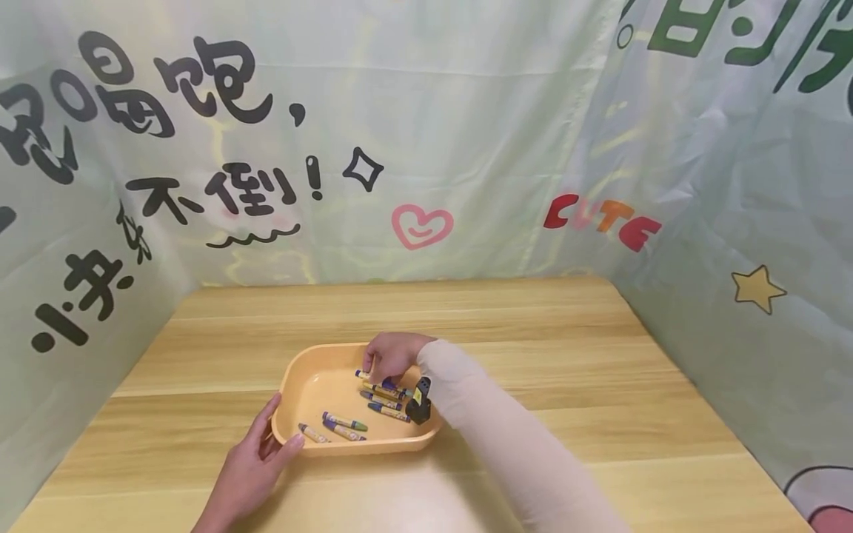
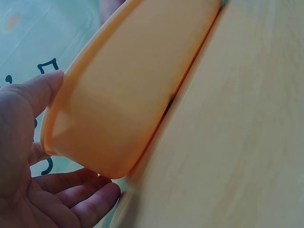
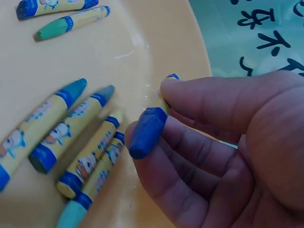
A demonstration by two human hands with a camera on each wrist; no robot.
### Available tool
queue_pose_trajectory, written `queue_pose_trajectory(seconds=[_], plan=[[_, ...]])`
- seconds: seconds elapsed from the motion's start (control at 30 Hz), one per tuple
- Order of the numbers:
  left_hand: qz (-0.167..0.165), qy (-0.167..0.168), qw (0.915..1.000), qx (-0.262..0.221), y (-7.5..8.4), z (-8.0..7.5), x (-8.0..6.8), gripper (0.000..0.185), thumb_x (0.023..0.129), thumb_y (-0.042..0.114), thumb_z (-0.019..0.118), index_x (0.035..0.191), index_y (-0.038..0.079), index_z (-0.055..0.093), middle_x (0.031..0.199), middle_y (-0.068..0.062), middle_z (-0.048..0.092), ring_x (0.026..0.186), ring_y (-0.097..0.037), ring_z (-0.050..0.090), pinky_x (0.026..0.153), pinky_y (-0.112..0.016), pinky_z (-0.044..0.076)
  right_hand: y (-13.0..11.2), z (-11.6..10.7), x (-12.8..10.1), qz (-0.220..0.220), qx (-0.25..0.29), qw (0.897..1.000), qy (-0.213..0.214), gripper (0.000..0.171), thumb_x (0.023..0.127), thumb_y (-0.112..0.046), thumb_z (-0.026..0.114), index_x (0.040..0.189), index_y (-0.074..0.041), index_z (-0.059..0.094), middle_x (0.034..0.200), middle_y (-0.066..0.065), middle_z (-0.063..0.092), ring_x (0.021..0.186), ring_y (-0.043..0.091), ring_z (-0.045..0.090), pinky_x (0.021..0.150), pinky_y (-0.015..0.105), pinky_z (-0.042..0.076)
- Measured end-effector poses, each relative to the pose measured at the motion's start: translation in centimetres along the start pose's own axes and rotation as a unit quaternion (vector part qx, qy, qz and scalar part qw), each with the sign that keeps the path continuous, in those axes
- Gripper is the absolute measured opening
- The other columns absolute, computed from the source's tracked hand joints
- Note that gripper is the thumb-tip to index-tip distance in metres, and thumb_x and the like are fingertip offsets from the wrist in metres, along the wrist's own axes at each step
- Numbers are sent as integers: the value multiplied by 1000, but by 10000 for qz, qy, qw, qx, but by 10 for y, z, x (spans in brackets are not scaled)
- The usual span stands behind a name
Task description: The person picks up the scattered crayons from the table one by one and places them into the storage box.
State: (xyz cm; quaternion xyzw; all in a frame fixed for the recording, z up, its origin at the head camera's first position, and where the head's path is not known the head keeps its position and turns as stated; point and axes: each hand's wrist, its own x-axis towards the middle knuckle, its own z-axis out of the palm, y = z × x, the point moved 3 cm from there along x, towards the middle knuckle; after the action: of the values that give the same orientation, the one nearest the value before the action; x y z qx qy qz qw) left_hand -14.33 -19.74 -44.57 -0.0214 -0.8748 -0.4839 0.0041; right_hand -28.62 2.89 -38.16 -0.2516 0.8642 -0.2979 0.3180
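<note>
My right hand [image 1: 395, 355] is over the back right part of a shallow orange plastic tray [image 1: 363, 448]. Between its thumb and fingers it pinches a blue crayon [image 3: 148, 133] in a yellow wrapper, blue tip outward. Beside that hand several crayons lie roughly side by side on the tray floor, among them a teal one [image 3: 73, 213] and a dark green one [image 3: 42, 159]. My left hand [image 1: 249, 468] grips the tray's near left corner, its thumb on the rim and its fingers around the outer wall and underside.
Near the tray's front wall lie a few more crayons, including a green one [image 1: 345, 422]. Under the tray is a light wooden table [image 1: 566, 348]. A printed cloth [image 1: 480, 148] hangs behind and at both sides. A small black device [image 1: 419, 401] sits at my right wrist.
</note>
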Motion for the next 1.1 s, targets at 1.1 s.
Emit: queue_pose_trajectory(seconds=[1.1], plan=[[32,14,9999,-148,0,1,0,82,94,39,64,156,14,16,151,-24,30,127,-36,46,93,-34,51,-2,21,6,-67,-172,9997,-160,8,90,-1,65,95,-7,63,63,4,57,52,12,50,48,18,43]])
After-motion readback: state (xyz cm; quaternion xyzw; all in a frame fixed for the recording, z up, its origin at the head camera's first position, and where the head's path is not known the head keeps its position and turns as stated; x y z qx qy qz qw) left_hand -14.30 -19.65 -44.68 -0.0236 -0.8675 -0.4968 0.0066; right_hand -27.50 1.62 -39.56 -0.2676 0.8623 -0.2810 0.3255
